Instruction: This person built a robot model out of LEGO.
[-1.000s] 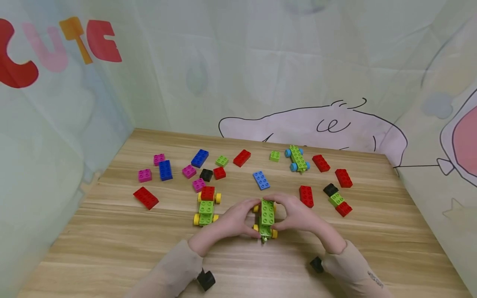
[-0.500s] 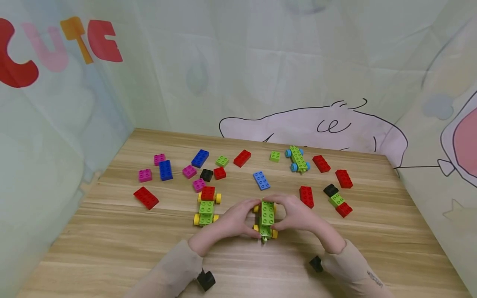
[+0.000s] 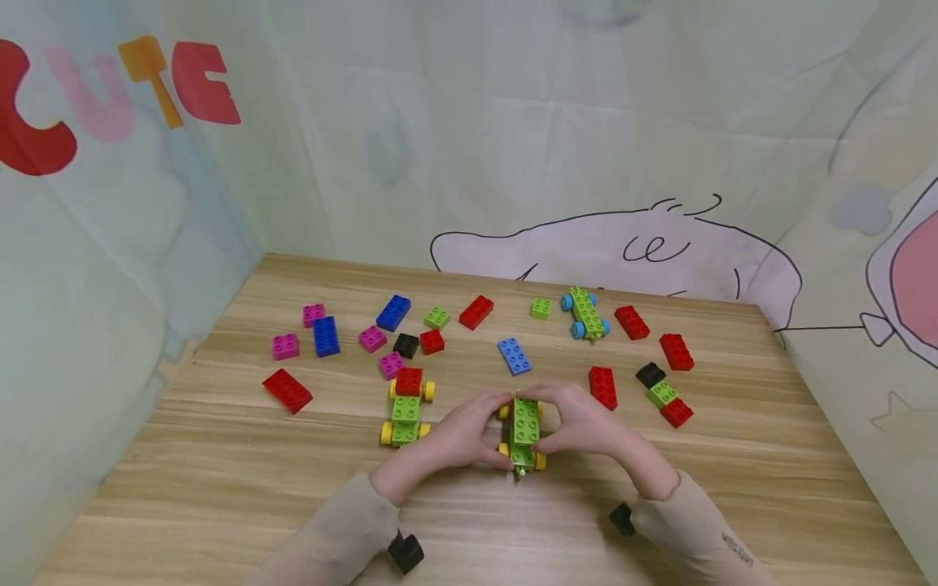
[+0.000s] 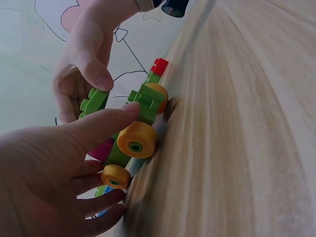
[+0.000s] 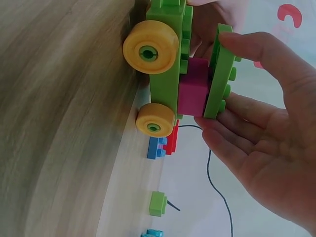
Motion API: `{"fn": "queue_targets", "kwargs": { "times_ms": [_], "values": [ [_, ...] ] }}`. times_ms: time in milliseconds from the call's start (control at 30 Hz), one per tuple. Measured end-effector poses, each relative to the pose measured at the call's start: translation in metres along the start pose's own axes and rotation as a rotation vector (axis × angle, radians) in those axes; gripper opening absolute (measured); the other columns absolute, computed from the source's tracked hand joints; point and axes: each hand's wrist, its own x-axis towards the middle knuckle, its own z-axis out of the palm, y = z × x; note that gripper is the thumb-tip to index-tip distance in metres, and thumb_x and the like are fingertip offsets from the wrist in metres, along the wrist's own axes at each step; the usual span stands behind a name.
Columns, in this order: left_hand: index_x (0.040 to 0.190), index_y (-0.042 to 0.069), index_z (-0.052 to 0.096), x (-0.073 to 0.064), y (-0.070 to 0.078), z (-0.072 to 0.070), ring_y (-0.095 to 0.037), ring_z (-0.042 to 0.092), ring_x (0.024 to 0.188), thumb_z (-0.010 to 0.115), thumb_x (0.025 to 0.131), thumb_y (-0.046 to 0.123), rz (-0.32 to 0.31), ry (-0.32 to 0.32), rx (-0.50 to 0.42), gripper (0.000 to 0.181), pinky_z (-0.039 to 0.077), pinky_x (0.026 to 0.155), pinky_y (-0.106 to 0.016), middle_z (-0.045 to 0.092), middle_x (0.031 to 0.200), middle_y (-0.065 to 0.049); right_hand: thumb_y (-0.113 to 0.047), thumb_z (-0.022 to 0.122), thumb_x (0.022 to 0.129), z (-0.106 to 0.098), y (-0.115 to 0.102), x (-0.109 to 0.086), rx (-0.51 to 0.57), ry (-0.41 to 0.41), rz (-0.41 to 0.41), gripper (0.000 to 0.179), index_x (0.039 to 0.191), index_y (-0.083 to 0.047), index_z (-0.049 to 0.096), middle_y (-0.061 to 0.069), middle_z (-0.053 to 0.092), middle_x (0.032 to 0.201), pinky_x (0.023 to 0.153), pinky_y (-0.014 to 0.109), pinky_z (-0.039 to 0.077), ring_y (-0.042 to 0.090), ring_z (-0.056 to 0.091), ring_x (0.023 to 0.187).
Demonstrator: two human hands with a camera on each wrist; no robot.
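Between both hands, on the wooden table, stands a green toy car (image 3: 521, 457) with yellow wheels (image 5: 150, 47). A magenta brick (image 5: 193, 88) sits on its base, and a green studded plate (image 3: 526, 419) lies over that brick. My left hand (image 3: 467, 431) holds the car from the left side, thumb at its near end and fingers by the far wheel. From the right, my right hand (image 3: 582, 419) pinches the plate lengthwise, its thumb (image 5: 234, 44) on one end and fingertips at the other. The magenta brick is hidden from above in the head view.
A second yellow-wheeled car (image 3: 406, 411) with a red brick on it stands left of my left hand. Farther back are a blue-wheeled car (image 3: 585, 312), a light blue plate (image 3: 515, 356) and several loose bricks. A black, green and red row (image 3: 663, 394) lies right.
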Motion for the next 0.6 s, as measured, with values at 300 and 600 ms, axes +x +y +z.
{"fn": "queue_targets", "kwargs": {
  "times_ms": [300, 600],
  "values": [
    [0.151, 0.008, 0.035, -0.0003, 0.0001, 0.0002, -0.031, 0.036, 0.143, 0.087, 0.072, 0.034, -0.004, 0.0, -0.002, 0.098, 0.032, 0.116, -0.049, 0.037, 0.156, -0.011, -0.019, 0.085, 0.072, -0.0003, -0.0021, -0.0002, 0.0, -0.012, 0.021, 0.064, 0.13, -0.005, 0.062, 0.012, 0.062, 0.132, 0.1, 0.049, 0.05, 0.03, 0.058, 0.123],
    [0.151, 0.007, 0.036, -0.0002, 0.0, 0.0003, -0.031, 0.036, 0.142, 0.087, 0.072, 0.034, 0.002, 0.004, 0.007, 0.097, 0.032, 0.115, -0.05, 0.037, 0.155, -0.011, -0.02, 0.085, 0.073, 0.0011, 0.0024, -0.0008, 0.004, -0.003, 0.002, 0.063, 0.13, -0.005, 0.062, 0.012, 0.062, 0.133, 0.1, 0.05, 0.049, 0.031, 0.058, 0.124]
  ]
}}
